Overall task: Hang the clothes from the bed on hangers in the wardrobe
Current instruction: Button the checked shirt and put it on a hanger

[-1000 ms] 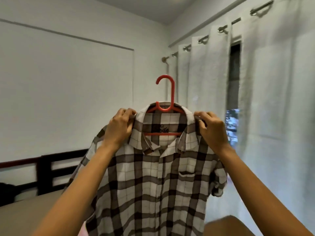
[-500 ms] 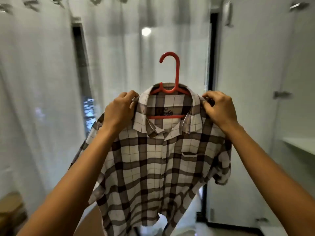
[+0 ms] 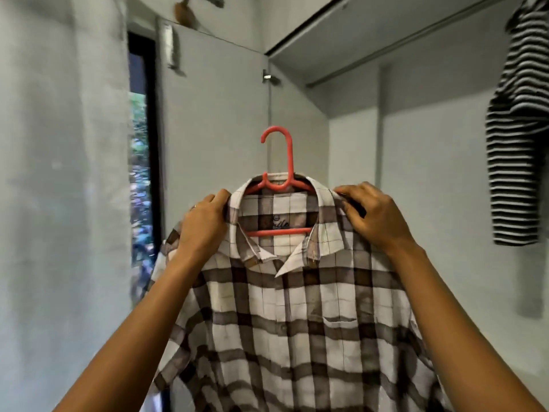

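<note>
A white and brown checked shirt [image 3: 285, 316] hangs on a red plastic hanger [image 3: 280, 185], held up in front of me. My left hand [image 3: 203, 226] grips the shirt's left shoulder beside the collar. My right hand [image 3: 371, 217] grips the right shoulder. The hanger's hook points up and to the left, free of any rail. Behind it stands the open white wardrobe [image 3: 416, 150] with its rail [image 3: 395, 46] running overhead to the upper right.
A black and white striped garment [image 3: 517, 138] hangs from the rail at the far right. The open wardrobe door [image 3: 214, 120] stands behind the hanger. A white curtain [image 3: 59, 173] and a dark window strip [image 3: 142, 179] fill the left.
The view has swung right, from the bed and curtains to the open wardrobe. Both hands keep the same grip on the shirt, which now faces the wardrobe interior.
</note>
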